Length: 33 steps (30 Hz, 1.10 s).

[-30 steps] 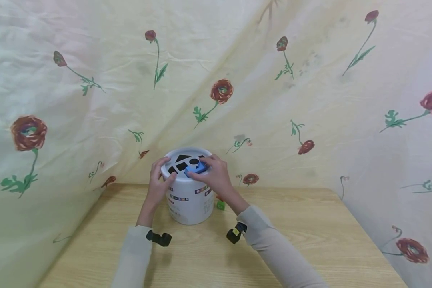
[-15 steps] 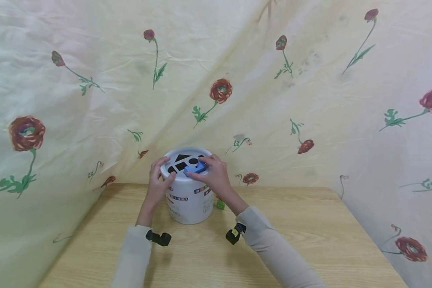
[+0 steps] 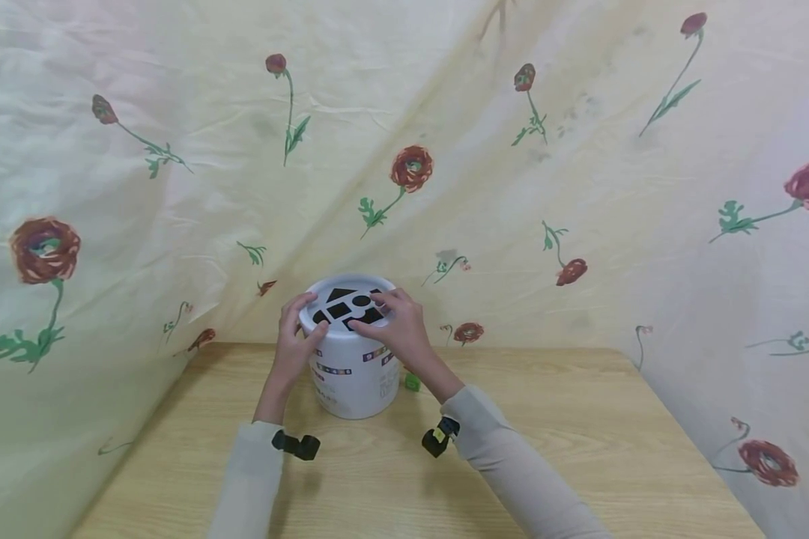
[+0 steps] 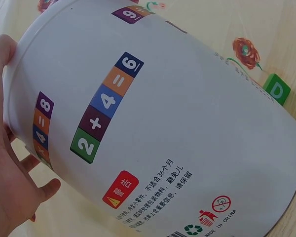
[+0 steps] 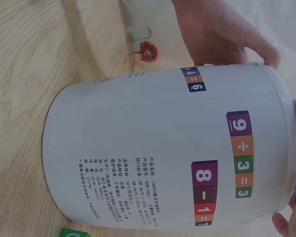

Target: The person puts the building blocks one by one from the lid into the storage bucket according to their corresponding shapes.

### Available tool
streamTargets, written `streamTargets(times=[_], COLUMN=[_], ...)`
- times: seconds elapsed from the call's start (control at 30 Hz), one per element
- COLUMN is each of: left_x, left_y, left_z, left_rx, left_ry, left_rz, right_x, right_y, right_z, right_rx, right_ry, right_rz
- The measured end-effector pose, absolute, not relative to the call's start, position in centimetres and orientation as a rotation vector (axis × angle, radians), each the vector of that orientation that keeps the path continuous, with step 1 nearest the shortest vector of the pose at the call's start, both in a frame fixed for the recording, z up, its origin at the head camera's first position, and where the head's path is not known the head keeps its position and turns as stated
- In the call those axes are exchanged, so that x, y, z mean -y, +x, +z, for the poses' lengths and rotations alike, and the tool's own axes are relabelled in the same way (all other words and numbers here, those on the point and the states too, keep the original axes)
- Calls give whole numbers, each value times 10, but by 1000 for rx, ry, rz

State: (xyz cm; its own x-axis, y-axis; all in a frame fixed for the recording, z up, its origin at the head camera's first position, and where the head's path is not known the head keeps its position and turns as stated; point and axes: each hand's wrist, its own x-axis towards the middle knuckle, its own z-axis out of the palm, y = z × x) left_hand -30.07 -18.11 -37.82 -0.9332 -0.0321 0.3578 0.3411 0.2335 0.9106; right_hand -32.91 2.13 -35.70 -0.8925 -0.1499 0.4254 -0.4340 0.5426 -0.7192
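Observation:
A white bucket (image 3: pixel 357 382) with printed number sums stands upright on the table, its lid (image 3: pixel 330 284) cut with black shaped openings. At the left side of the rim, my left hand (image 3: pixel 295 337) grips the bucket, thumb in front and fingers behind, as the left wrist view also shows. My right hand (image 3: pixel 404 326) is over the right part of the lid, thumb and fingers apart around a dark opening (image 3: pixel 366 317), with no block between them. Only fingertips of that hand show at the edge of the right wrist view.
A green letter block (image 4: pixel 277 90) lies on the wooden table (image 3: pixel 512 449) just right of the bucket's foot. Flowered cloth (image 3: pixel 404 112) hangs behind the table and along both sides. Each wrist wears a small black camera (image 3: pixel 306 448).
The blue block between my right thumb and fingers has sunk through the lid opening and out of sight. The left hand and the bucket have stayed in place.

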Motion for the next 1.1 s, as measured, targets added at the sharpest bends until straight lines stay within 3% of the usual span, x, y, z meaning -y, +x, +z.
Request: streamTargets(times=[0.7,1.1], left_x=[181,180], left_y=[-300,-299], left_z=[-377,-375], left_rx=[2215,2215], left_ry=[-269,-254], left_rz=[-1750,-1764], right_x=[-25,-55], right_y=[-330,-332], right_z=[-361,-368], right_rx=[2410,2371], right_ry=[558,625], right_rz=[1329,1453])
